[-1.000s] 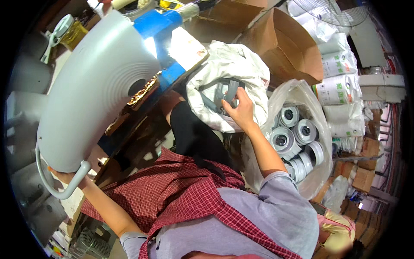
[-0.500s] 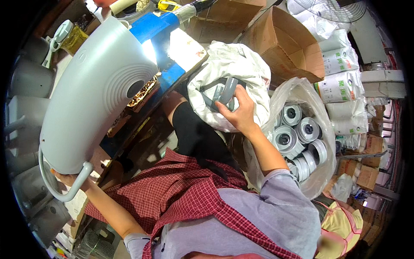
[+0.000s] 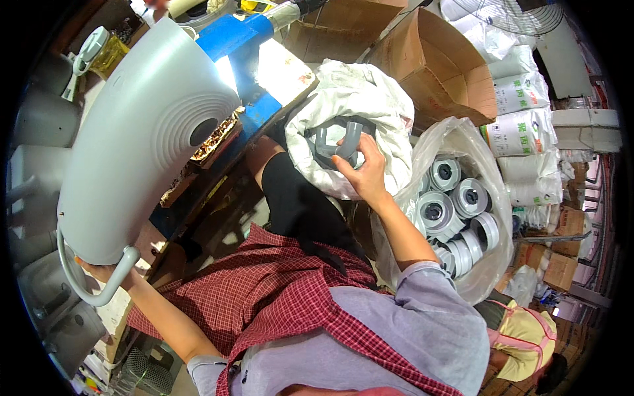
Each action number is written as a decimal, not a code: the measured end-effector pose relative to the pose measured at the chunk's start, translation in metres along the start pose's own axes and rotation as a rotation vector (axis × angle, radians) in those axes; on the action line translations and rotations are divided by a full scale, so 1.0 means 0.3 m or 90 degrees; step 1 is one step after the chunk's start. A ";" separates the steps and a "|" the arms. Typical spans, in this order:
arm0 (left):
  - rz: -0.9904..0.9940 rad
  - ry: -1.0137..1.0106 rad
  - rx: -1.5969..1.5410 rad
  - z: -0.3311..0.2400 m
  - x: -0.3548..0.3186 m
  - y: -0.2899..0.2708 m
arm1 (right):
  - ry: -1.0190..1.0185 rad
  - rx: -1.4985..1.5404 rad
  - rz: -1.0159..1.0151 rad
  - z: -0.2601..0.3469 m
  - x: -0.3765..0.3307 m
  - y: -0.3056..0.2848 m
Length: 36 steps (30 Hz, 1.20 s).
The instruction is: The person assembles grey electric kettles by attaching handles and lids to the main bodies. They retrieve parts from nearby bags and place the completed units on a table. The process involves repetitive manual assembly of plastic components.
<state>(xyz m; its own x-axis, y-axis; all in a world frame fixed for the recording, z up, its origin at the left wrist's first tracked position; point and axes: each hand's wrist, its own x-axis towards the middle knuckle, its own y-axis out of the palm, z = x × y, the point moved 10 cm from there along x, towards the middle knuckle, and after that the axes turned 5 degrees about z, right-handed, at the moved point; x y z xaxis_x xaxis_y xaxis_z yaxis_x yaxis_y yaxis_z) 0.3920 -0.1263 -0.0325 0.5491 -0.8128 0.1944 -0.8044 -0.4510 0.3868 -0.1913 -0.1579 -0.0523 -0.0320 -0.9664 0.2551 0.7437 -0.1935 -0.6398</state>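
Observation:
A large pale grey plastic housing (image 3: 132,145) with ringed grooves and a dark round hole slants across the left side. My left hand (image 3: 100,270) supports its lower end, beside a curved grey handle (image 3: 119,280); most of its fingers are hidden. Over the mouth of a white woven sack (image 3: 389,112), my right hand (image 3: 365,168) is closed round a bent grey plastic tube (image 3: 348,140). Similar grey tubes (image 3: 321,142) lie inside that sack, partly covered by the fabric and my hand.
Right of the sack, a clear plastic bag (image 3: 492,277) holds several round grey caps (image 3: 439,212). An open cardboard box (image 3: 429,66) stands behind. A blue workbench frame (image 3: 261,115) borders the housing. More grey housings (image 3: 39,178) line the left. Another person (image 3: 525,340) is at lower right.
The bent tube in my right hand has tilted slightly and sits a little lower over the sack. The housing has shifted slightly up and left. The person at lower right has moved further into view.

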 end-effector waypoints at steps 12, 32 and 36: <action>-0.075 0.126 0.418 -0.013 -0.001 -0.115 | 0.354 0.283 -0.093 -0.569 0.108 -0.260; 0.124 0.208 0.326 -0.060 -0.013 -0.041 | -0.137 -0.009 -0.083 0.078 0.051 -0.123; -0.042 0.178 0.435 -0.001 0.038 -0.178 | -0.219 0.029 -0.091 0.168 0.046 -0.135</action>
<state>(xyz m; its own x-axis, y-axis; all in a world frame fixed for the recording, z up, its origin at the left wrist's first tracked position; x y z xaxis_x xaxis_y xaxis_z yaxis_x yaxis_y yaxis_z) 0.4413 -0.1112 -0.0507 0.5653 -0.6932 0.4472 -0.6798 -0.6985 -0.2235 -0.1882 -0.1550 0.0138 0.0822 -0.8152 0.5733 0.7772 -0.3077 -0.5489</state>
